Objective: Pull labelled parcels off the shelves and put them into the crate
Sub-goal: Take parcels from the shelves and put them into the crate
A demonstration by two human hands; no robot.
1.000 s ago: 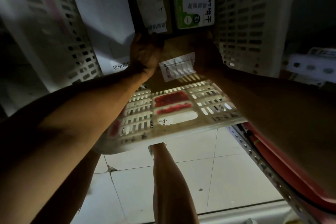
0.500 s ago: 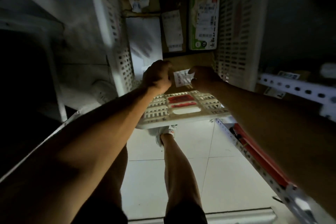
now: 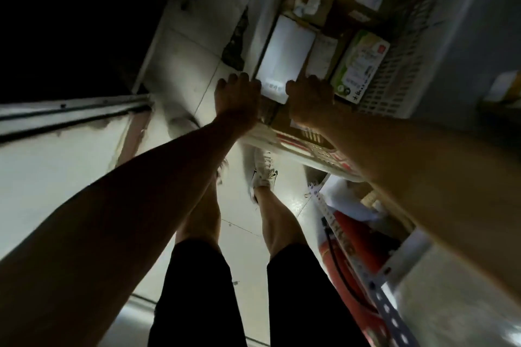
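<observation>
One white slatted crate (image 3: 321, 149) stands on the tiled floor (image 3: 180, 56), and it serves as the landmark here. Inside it lie several parcels: a white parcel (image 3: 284, 56) with a label near its close end, a green-and-white labelled parcel (image 3: 359, 65) toward the crate's right wall, a narrow pale-labelled parcel (image 3: 321, 58) between those two, and further parcels at the crate's far end, blurred and too dim to count surely. A brown cardboard parcel (image 3: 282, 118) sits at the crate's near end, just inside the near rim.

Two hands reach down to that near end. The left hand (image 3: 236, 98) has its fingers curled over the brown parcel's left edge, at the crate's left corner. The right hand (image 3: 310, 101) curls over the parcel's right side, its knuckles touching the close end of the green-and-white parcel. The brown parcel lies between the two hands, gripped by both, with the white parcel just beyond the fingertips.

To the right of the crate runs a perforated metal shelf rail (image 3: 375, 287), with a red item (image 3: 363, 251) behind it. Nearer than the crate, two bare legs stand on the floor; one white shoe (image 3: 263, 169) shows just beside the crate's near wall.
</observation>
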